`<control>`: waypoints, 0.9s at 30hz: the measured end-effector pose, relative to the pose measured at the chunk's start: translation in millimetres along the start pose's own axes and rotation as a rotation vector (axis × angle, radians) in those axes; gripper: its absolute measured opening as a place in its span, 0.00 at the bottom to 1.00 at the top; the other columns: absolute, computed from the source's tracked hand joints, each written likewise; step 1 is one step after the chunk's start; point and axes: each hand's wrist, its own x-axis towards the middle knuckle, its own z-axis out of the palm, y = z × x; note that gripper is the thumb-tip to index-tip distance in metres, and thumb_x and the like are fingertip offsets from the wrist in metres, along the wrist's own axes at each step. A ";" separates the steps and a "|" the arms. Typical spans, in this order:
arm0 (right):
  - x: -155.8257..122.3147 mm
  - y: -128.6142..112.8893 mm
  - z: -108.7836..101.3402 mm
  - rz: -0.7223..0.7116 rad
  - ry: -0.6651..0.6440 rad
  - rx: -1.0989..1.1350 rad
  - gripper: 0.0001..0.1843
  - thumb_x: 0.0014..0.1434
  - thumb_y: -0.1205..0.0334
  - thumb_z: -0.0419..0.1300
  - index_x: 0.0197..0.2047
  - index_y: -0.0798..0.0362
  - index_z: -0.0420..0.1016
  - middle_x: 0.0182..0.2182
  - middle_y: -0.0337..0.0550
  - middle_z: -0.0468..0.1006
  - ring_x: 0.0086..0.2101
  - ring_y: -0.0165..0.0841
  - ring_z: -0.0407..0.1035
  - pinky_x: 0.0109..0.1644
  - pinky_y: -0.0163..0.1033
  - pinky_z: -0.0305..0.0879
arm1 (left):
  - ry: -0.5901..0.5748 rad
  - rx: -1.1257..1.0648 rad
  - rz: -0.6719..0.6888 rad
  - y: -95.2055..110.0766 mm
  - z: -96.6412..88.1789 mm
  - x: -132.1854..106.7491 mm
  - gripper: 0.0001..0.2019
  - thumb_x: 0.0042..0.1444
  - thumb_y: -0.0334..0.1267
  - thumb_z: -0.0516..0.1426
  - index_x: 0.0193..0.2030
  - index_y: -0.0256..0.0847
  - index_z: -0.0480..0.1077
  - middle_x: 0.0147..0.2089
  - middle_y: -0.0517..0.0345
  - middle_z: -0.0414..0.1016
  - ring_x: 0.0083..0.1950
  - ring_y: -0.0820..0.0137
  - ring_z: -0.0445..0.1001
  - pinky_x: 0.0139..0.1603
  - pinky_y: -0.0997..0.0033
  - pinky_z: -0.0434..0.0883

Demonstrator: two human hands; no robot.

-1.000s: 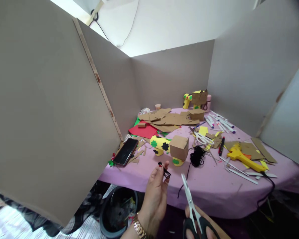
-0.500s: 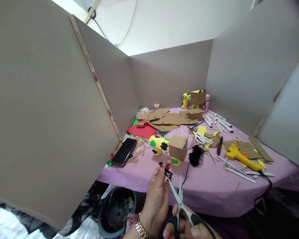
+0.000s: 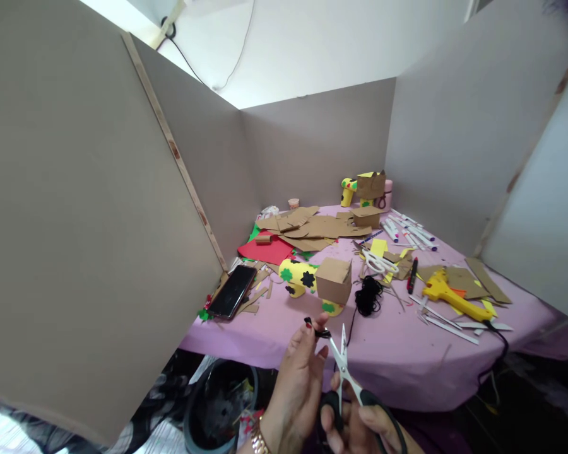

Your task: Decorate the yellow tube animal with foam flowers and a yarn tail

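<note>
Between thumb and fingers, my left hand (image 3: 299, 372) pinches a small looped bundle of black yarn (image 3: 319, 330). My right hand (image 3: 355, 419) grips black-handled scissors (image 3: 343, 364) by the finger loops. Their blades are spread, and one blade tip reaches the loops of the bundle. A strand runs along the table edge toward a loose ball of black yarn (image 3: 368, 295). Just beyond my hands stands a yellow spotted tube figure (image 3: 299, 273) with a brown cardboard box (image 3: 334, 280) at its right end.
A phone (image 3: 231, 291) lies on the left of the pink-covered table (image 3: 265, 337). Rightward are white-handled scissors (image 3: 381, 261), markers (image 3: 414, 233) and a yellow glue gun (image 3: 454, 296) with its cord. Cardboard pieces (image 3: 322, 226) lie behind. A bucket (image 3: 253, 378) stands below the front edge.
The scissors' blade tip has moved up to touch the yarn loops in my left hand. The view has shifted slightly, so the table things sit a little further left.
</note>
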 end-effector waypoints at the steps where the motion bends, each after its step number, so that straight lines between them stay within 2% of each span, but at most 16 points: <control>1: 0.4 0.3 -3.5 -0.016 -0.001 0.005 0.19 0.51 0.53 0.63 0.46 0.49 0.69 0.34 0.41 0.74 0.29 0.27 0.67 0.30 0.31 0.57 | -0.005 0.002 -0.004 -0.9 -2.0 -0.4 0.11 0.49 0.42 0.63 0.36 0.39 0.74 0.49 0.52 0.72 0.46 0.67 0.69 0.41 0.72 0.66; 4: 1.4 -0.9 -9.5 -0.023 -0.033 -0.029 0.15 0.53 0.50 0.61 0.38 0.52 0.72 0.28 0.39 0.71 0.25 0.25 0.62 0.28 0.30 0.54 | 0.007 0.010 -0.031 -5.2 -8.7 -2.2 0.10 0.50 0.41 0.62 0.36 0.39 0.74 0.51 0.52 0.71 0.53 0.66 0.65 0.41 0.72 0.64; 7: 1.6 -2.4 -11.2 -0.044 -0.063 -0.076 0.14 0.53 0.49 0.60 0.33 0.52 0.71 0.24 0.36 0.66 0.21 0.24 0.57 0.24 0.30 0.51 | 0.055 0.005 -0.110 -12.0 -15.1 -3.4 0.10 0.46 0.41 0.65 0.33 0.39 0.72 0.48 0.51 0.73 0.52 0.64 0.66 0.42 0.70 0.63; 10: 0.4 -2.7 -12.6 -0.051 -0.031 -0.049 0.13 0.52 0.49 0.60 0.34 0.50 0.70 0.23 0.34 0.63 0.19 0.23 0.53 0.22 0.30 0.49 | 0.053 0.002 -0.182 -17.7 -19.4 -3.3 0.14 0.41 0.42 0.67 0.31 0.39 0.71 0.44 0.50 0.76 0.51 0.62 0.68 0.43 0.67 0.62; 15: -2.2 -7.7 -13.1 -0.071 0.071 0.005 0.17 0.50 0.50 0.65 0.40 0.47 0.70 0.22 0.32 0.65 0.18 0.21 0.51 0.20 0.28 0.46 | 0.034 0.053 -0.194 -16.8 -18.1 -5.8 0.16 0.39 0.44 0.68 0.31 0.40 0.70 0.42 0.53 0.77 0.53 0.62 0.68 0.44 0.68 0.59; 20: -5.3 -14.9 -11.4 -0.060 0.120 -0.019 0.20 0.48 0.43 0.64 0.36 0.49 0.71 0.18 0.30 0.63 0.14 0.17 0.46 0.17 0.25 0.41 | 0.015 0.090 -0.193 -15.8 -17.7 -7.5 0.17 0.38 0.46 0.68 0.31 0.41 0.69 0.39 0.56 0.79 0.54 0.61 0.69 0.44 0.69 0.56; 23: -6.6 -16.1 -10.9 -0.069 0.174 -0.027 0.21 0.48 0.42 0.63 0.34 0.51 0.71 0.15 0.28 0.61 0.12 0.15 0.42 0.16 0.24 0.39 | 0.021 0.097 -0.196 -18.3 -21.0 -5.4 0.17 0.39 0.46 0.67 0.32 0.42 0.69 0.39 0.55 0.79 0.55 0.61 0.68 0.44 0.69 0.55; 27: -6.8 -16.5 -12.4 -0.058 0.173 -0.049 0.21 0.48 0.42 0.63 0.32 0.51 0.68 0.14 0.26 0.58 0.11 0.14 0.39 0.14 0.23 0.36 | 0.026 0.100 -0.206 -21.3 -24.9 -3.2 0.17 0.39 0.47 0.67 0.32 0.43 0.68 0.40 0.54 0.80 0.56 0.60 0.67 0.45 0.67 0.54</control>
